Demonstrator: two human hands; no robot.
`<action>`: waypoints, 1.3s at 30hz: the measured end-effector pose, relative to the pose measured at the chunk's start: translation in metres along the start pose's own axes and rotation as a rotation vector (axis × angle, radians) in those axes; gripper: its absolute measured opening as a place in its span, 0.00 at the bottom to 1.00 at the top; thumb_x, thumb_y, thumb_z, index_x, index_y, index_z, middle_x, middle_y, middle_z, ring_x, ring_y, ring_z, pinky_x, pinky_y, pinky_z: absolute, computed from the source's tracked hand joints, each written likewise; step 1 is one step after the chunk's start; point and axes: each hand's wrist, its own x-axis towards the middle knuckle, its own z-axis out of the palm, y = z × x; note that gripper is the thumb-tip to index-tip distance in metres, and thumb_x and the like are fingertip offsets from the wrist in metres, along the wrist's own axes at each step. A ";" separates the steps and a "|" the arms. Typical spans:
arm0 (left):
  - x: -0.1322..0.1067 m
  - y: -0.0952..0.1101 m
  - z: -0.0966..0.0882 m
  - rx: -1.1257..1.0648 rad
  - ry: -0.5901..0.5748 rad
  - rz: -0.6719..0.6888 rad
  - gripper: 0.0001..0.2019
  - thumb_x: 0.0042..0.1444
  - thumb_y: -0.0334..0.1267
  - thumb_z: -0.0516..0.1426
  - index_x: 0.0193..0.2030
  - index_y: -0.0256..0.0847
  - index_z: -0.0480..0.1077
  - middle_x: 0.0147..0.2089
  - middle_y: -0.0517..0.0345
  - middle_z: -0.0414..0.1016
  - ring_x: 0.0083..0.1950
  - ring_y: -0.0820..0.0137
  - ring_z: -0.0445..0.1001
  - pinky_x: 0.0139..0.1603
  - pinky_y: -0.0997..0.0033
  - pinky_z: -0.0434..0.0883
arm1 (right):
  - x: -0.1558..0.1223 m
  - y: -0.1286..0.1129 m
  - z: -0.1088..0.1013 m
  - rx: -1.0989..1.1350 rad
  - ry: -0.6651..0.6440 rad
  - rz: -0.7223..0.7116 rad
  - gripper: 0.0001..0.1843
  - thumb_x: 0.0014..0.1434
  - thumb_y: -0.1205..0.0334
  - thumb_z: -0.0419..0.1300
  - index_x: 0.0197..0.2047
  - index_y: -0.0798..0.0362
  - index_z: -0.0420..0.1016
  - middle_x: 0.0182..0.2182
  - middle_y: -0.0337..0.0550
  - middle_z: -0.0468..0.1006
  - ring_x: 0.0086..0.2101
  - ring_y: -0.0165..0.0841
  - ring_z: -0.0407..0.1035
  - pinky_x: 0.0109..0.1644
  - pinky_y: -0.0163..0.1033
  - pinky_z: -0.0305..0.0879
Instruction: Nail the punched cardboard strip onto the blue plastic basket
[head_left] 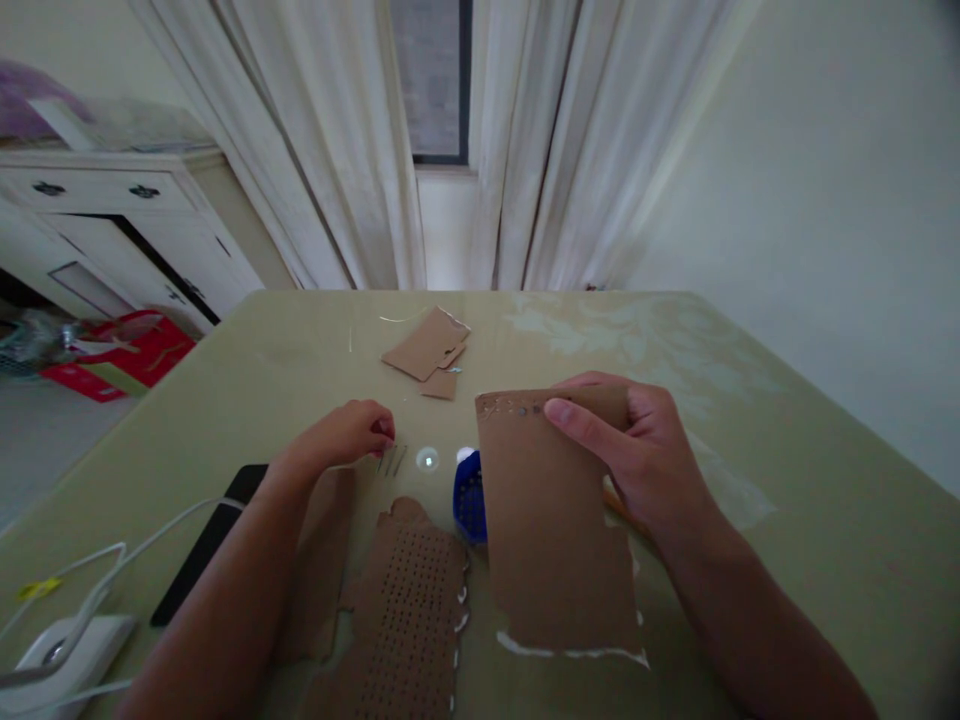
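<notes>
My right hand (626, 440) grips a brown cardboard sheet (559, 520) by its upper right edge, thumb in front and fingers behind. A row of small holes and dots runs along the sheet's top edge; its bottom edge is torn and white. Over the table, my left hand (371, 428) is closed in a pinch beside several thin metal pins (394, 460); whatever its fingertips hold is too small to make out. Partly behind the held sheet is a blue dish (469, 500) with small bits inside. Below the pins lies a cardboard piece (416, 590) punched with rows of holes.
Cardboard scraps (427, 345) lie farther back on the table (300, 350). Under my left forearm are another cardboard piece (322, 570) and a black flat object (206, 550). A white power strip (82, 650) with cables sits at the left. A small round clear object (427, 459) lies near the pins.
</notes>
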 end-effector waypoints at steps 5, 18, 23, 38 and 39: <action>0.004 -0.003 0.006 -0.006 -0.010 -0.009 0.03 0.55 0.35 0.63 0.36 0.42 0.80 0.35 0.55 0.87 0.37 0.64 0.83 0.38 0.69 0.70 | 0.000 -0.003 0.000 0.029 -0.006 0.013 0.13 0.57 0.50 0.80 0.35 0.50 0.88 0.27 0.39 0.82 0.26 0.31 0.73 0.26 0.32 0.68; 0.006 -0.009 0.008 -0.009 -0.007 -0.002 0.05 0.55 0.38 0.66 0.38 0.42 0.80 0.37 0.54 0.87 0.38 0.63 0.84 0.39 0.68 0.71 | 0.000 -0.004 -0.001 -0.026 0.005 0.013 0.15 0.57 0.48 0.80 0.35 0.49 0.88 0.28 0.41 0.83 0.26 0.33 0.74 0.26 0.35 0.69; 0.007 -0.010 0.009 -0.001 -0.011 -0.008 0.05 0.54 0.37 0.65 0.38 0.42 0.80 0.38 0.54 0.87 0.39 0.63 0.84 0.39 0.68 0.71 | 0.000 -0.005 0.000 0.001 -0.011 0.016 0.12 0.57 0.50 0.80 0.35 0.49 0.89 0.28 0.40 0.84 0.26 0.31 0.74 0.27 0.32 0.69; 0.004 -0.004 0.006 0.012 -0.012 -0.023 0.03 0.55 0.34 0.64 0.37 0.41 0.80 0.37 0.54 0.86 0.37 0.63 0.84 0.39 0.68 0.71 | -0.001 -0.006 0.001 -0.012 -0.019 0.026 0.13 0.57 0.50 0.79 0.35 0.49 0.88 0.28 0.41 0.84 0.26 0.33 0.74 0.26 0.34 0.69; 0.004 -0.004 0.006 0.014 -0.011 -0.025 0.03 0.55 0.34 0.64 0.37 0.42 0.80 0.37 0.54 0.87 0.37 0.63 0.84 0.39 0.68 0.71 | -0.001 -0.006 0.001 -0.016 -0.016 0.026 0.13 0.58 0.49 0.79 0.35 0.49 0.88 0.28 0.41 0.84 0.26 0.33 0.74 0.25 0.34 0.68</action>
